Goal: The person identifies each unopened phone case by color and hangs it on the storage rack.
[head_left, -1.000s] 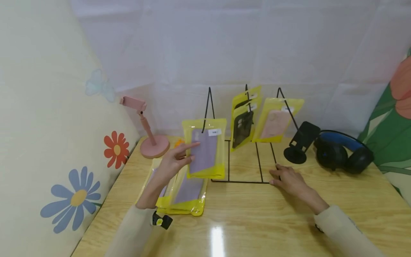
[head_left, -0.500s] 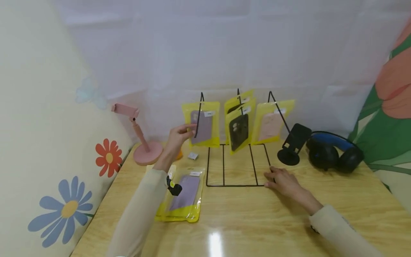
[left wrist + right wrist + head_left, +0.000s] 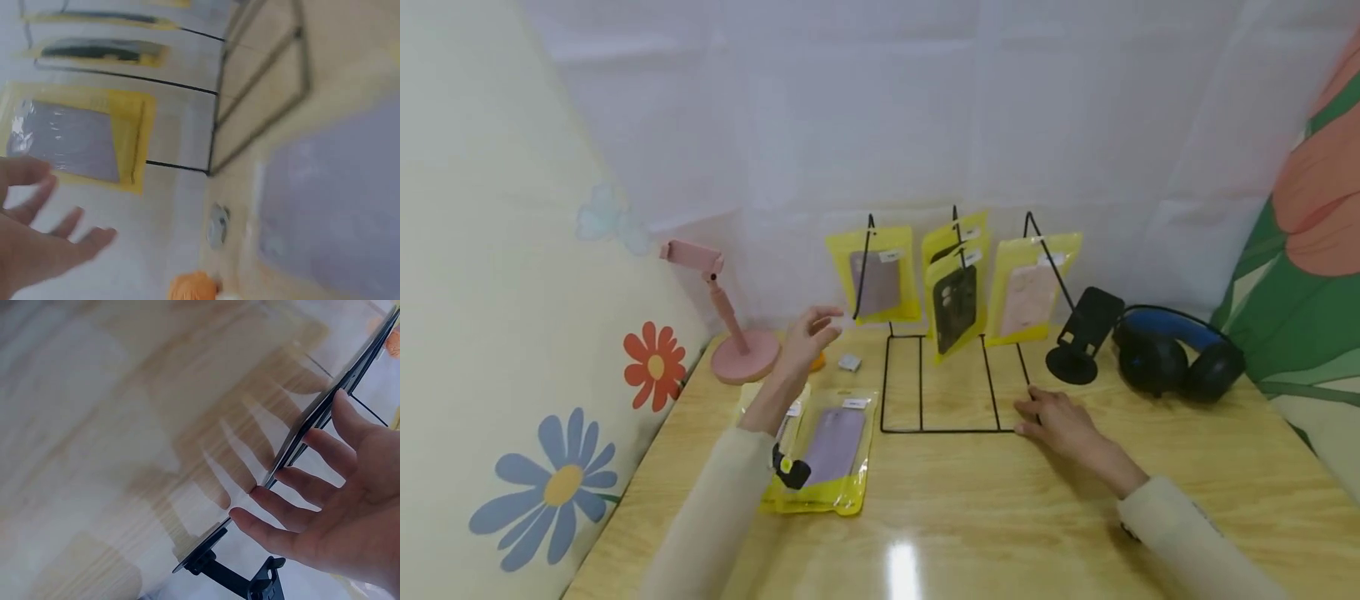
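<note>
Pink phone holder (image 3: 730,325) stands at tabletop (image 3: 1000,517) back left corner, small orange object (image 3: 194,289) and small white piece (image 3: 849,362) just beside it. Black phone stand (image 3: 1082,337) back right, black-and-blue headphones (image 3: 1180,354) just beside it. Flower-print cloth (image 3: 550,350) on left, white sheet (image 3: 925,108) behind.

Right hand (image 3: 1060,421) steadies wire rack (image 3: 951,392)
</note>
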The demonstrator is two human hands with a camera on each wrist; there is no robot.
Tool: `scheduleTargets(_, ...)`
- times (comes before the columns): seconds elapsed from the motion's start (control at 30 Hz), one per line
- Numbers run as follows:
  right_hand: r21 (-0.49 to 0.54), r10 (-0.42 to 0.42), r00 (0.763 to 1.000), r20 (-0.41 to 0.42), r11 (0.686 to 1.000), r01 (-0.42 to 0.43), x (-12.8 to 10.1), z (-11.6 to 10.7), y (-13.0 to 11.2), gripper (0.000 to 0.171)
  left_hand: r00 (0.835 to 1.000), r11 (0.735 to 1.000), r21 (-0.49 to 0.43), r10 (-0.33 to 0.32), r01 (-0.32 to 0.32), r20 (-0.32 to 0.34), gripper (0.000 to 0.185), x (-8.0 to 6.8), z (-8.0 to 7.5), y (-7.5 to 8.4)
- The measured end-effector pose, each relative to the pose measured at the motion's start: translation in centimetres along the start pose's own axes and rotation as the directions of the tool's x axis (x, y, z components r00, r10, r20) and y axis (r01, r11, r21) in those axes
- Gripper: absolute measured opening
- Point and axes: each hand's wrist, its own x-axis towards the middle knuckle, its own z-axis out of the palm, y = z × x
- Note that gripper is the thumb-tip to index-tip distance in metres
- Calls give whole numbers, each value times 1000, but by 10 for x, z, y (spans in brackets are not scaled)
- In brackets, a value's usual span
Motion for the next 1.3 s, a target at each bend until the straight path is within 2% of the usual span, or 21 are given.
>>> scheduleTargets(0.07, 3, -6, 1000, -3, 1000, 6, 0, 0, 0, 46, 1000, 986, 167, 13, -16, 16, 36, -24, -4, -9)
scheduleTargets(0.1, 7, -8, 1000, -2, 1000, 8, 0, 0, 0, 46, 999, 963, 269, 30, -36, 29, 35, -35, -7, -15)
scheduleTargets(0.2, 15, -8, 1000, -8, 1000, 9, -1, -1, 0, 46, 996, 844, 529, 74, -88, 48, 39, -67, -20, -36)
scheduleTargets(0.27, 17, -5, 1000, -8, 1000, 5, -2, -1, 0, 46, 999, 768, 638, 26, -47, 43, 47, -87, -31, -48)
scheduleTargets(0.33, 12, -7, 1000, -6, 1000, 7, -2, -2, 0, 47, 997, 708, 705, -78, 42, 19, 57, -103, -42, -56)
scheduleTargets(0.37, 10, -8, 1000, -5, 1000, 8, -2, -3, 0, 47, 990, 682, 725, -139, 92, 5, 63, -108, -47, -59)
scheduleTargets(0.47, 5, -10, 1000, -2, 1000, 10, -2, -5, 1, 47, 955, 620, 751, -294, 227, -46, 81, -121, -63, -67)
scheduleTargets(0.53, 8, -10, 1000, 1, 1000, 10, -2, -5, 0, 47, 938, 589, 756, -335, 285, -92, 89, -126, -73, -71)
scheduleTargets(0.63, 11, -10, 1000, 6, 1000, 10, -2, -4, -1, 47, 931, 566, 756, -328, 328, -158, 89, -132, -86, -73)
scheduleTargets(0.7, 15, -8, 1000, 12, 1000, 8, -1, -4, -2, 47, 932, 571, 747, -311, 340, -187, 86, -134, -92, -74)
scheduleTargets(0.8, 16, -10, 1000, 19, 1000, 10, -1, -4, -3, 47, 931, 605, 714, -302, 352, -203, 83, -135, -100, -75)
scheduleTargets(0.87, 19, -8, 1000, 19, 1000, 8, -1, -4, -2, 47, 934, 640, 685, -300, 349, -196, 82, -134, -104, -77)
scheduleTargets(0.97, 24, -10, 1000, 15, 1000, 10, -2, -3, -1, 48, 954, 699, 652, -262, 293, -148, 74, -132, -111, -77)
scheduleTargets(1.03, 24, -18, 1000, 11, 1000, 18, -2, -3, -1, 48, 968, 742, 624, -221, 245, -117, 62, -134, -115, -75)
scheduleTargets(1.1, 25, -25, 1000, 13, 999, 25, -2, -3, -1, 48, 977, 775, 595, -182, 212, -111, 48, -137, -120, -71)
scheduleTargets(1.17, 26, -29, 999, 19, 999, 28, -2, -3, -1, 48, 978, 793, 572, -157, 207, -136, 39, -141, -123, -63)
scheduleTargets(1.3, 35, -16, 1000, 21, 999, 15, -2, -5, -1, 48, 981, 848, 502, -99, 171, -166, 36, -148, -122, -36)
